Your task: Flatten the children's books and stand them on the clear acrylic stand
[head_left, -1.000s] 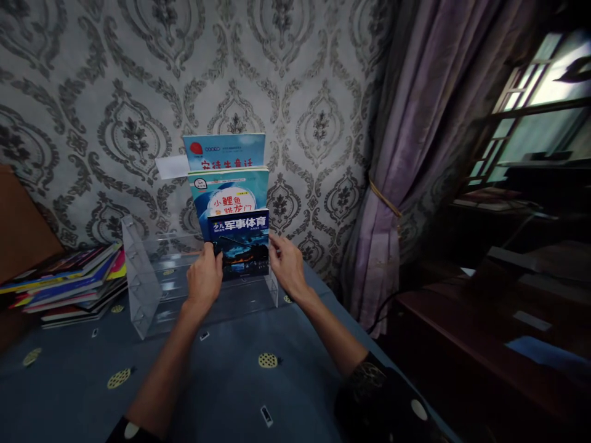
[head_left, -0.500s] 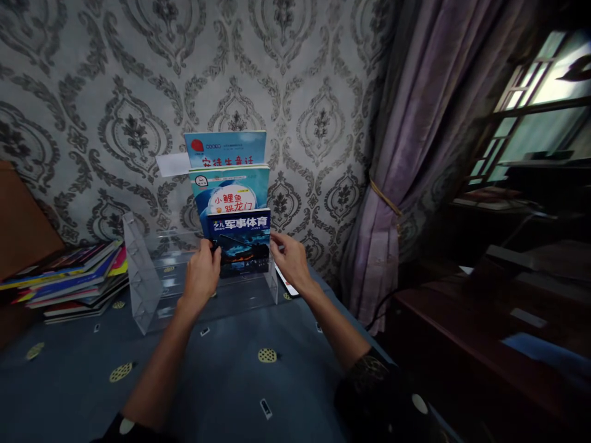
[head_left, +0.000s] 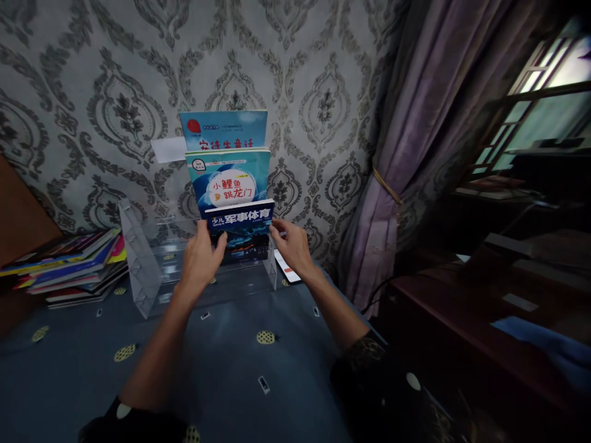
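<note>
A dark blue book (head_left: 242, 237) with white lettering stands at the front tier of a clear stepped rack (head_left: 141, 271), its top edge tipped toward me. My left hand (head_left: 201, 258) grips its left side, thumb across the cover. At its right edge, my right hand (head_left: 292, 246) pinches the cover between thumb and fingers. Behind it rises a teal book (head_left: 231, 181) with a round white title patch. Farther back and higher is a light blue book (head_left: 226, 129) with red lettering. The lower edges of both are hidden.
A stack of books and magazines (head_left: 74, 271) lies left of the rack, beside a brown panel (head_left: 25, 215). A phone (head_left: 286, 267) rests behind my right hand on the blue tablecloth (head_left: 231, 381). A tied purple curtain (head_left: 383, 203) hangs at the right, near a dark red surface (head_left: 443, 314).
The dark blue book's top has tilted toward me, so its white page edge shows. Both hands stay on it. The whole view has shifted slightly.
</note>
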A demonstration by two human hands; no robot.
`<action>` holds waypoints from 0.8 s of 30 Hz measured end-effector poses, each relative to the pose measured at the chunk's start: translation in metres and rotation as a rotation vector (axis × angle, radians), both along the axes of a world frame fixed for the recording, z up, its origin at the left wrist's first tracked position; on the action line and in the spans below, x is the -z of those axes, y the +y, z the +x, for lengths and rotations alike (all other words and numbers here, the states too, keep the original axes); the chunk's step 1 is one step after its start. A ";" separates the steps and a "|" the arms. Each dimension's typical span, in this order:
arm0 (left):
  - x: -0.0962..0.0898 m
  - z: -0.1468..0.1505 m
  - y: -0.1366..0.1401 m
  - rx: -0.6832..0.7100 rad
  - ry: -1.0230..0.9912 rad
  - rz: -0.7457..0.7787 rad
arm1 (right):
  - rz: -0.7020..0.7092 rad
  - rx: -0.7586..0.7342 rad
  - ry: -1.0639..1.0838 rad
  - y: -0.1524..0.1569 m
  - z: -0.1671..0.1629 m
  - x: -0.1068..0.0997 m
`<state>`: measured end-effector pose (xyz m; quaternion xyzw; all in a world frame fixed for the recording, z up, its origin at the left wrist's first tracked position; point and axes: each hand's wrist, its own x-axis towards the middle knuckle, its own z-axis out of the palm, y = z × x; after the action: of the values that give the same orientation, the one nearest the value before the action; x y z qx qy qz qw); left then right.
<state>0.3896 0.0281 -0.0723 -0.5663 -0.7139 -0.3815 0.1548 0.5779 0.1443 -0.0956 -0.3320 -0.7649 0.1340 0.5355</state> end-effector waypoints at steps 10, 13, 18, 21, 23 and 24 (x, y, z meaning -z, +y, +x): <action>-0.021 0.011 -0.017 -0.040 -0.003 -0.091 | 0.028 -0.031 -0.048 -0.013 0.017 -0.028; -0.023 0.012 -0.019 -0.023 -0.023 -0.090 | 0.057 -0.001 -0.005 -0.016 0.021 -0.034; -0.025 0.010 -0.023 0.027 -0.039 -0.071 | 0.203 -0.017 0.241 -0.056 0.023 -0.058; -0.025 0.004 -0.030 0.108 -0.074 -0.028 | 0.259 -0.188 0.208 -0.107 0.028 -0.076; -0.025 -0.006 -0.038 0.164 -0.097 -0.012 | 0.201 -0.431 0.029 -0.140 0.036 -0.079; -0.024 -0.013 -0.043 0.176 -0.104 -0.011 | 0.173 -0.558 -0.070 -0.154 0.041 -0.076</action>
<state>0.3768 -0.0154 -0.0484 -0.6072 -0.6704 -0.4188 0.0802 0.6187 -0.0096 -0.0194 -0.0661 -0.8532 0.1988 0.4776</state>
